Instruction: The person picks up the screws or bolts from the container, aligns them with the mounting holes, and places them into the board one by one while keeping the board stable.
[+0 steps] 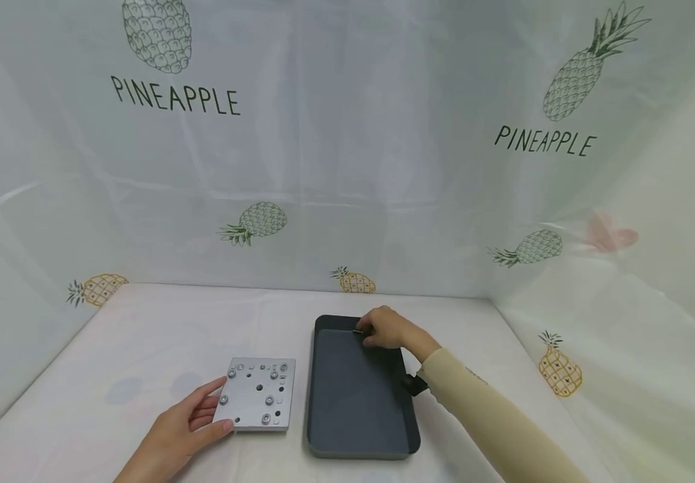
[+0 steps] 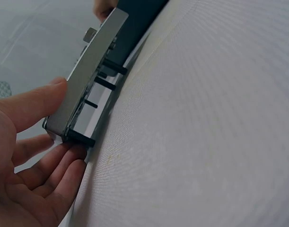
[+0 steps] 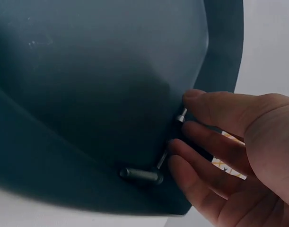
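Note:
My left hand [image 1: 174, 429] grips the near left corner of a silver metal plate [image 1: 249, 402], its thumb along the edge. Several socket-head screws and dark holes dot the plate's top face. Seen from the left wrist, dark threaded screw ends [image 2: 105, 83] stick out of the plate's underside, close over the cloth. Over at the far right corner of a dark grey tray [image 1: 356, 396], my right hand [image 1: 384, 327] reaches inside. Its thumb and index finger pinch a small silver screw [image 3: 181, 116]. Below those fingers, a thicker bolt [image 3: 142, 175] lies in the tray.
A white cloth [image 1: 154, 355] covers the table. Behind it hangs a pale curtain [image 1: 347, 154] printed with pineapples. The tray stands to the right of the plate, with a small dark object [image 1: 414, 384] at its right edge beside the right forearm.

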The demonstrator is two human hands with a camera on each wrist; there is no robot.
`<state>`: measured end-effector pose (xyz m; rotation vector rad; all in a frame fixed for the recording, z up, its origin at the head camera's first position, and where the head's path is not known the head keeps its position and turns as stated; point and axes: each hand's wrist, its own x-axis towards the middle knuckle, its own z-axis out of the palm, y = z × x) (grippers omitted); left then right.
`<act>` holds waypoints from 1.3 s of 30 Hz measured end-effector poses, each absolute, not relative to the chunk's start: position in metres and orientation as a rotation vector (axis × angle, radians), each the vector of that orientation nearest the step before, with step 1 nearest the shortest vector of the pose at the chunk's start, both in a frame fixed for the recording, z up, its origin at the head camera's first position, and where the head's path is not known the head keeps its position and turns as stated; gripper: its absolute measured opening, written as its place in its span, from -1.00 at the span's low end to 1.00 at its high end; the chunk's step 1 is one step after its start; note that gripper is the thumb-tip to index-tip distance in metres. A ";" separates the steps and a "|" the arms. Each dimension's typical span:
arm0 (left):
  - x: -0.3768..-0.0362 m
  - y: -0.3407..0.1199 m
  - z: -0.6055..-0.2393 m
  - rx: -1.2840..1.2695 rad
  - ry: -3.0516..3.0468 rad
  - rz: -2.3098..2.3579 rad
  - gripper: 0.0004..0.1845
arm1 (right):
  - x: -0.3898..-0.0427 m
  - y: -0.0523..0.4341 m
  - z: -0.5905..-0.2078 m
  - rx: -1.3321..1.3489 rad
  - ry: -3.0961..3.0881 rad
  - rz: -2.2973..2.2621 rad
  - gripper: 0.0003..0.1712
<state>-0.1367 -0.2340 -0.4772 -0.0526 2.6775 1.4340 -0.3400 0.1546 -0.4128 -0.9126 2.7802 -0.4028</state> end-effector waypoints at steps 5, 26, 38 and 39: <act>-0.137 -0.233 -0.478 -0.065 2.660 1.457 -0.03 | -0.339 0.153 -0.419 -0.948 2.798 -0.372 -0.70; -0.136 -0.233 -0.477 -0.076 2.639 1.497 -0.03 | -0.340 0.139 -0.430 -1.002 2.906 -0.460 -0.84; -0.137 -0.233 -0.477 -0.082 2.647 1.488 -0.02 | -0.338 0.139 -0.431 -1.032 2.913 -0.466 -0.89; -0.137 -0.233 -0.477 -0.084 2.648 1.485 -0.02 | -0.338 0.139 -0.431 -1.037 2.915 -0.470 -0.88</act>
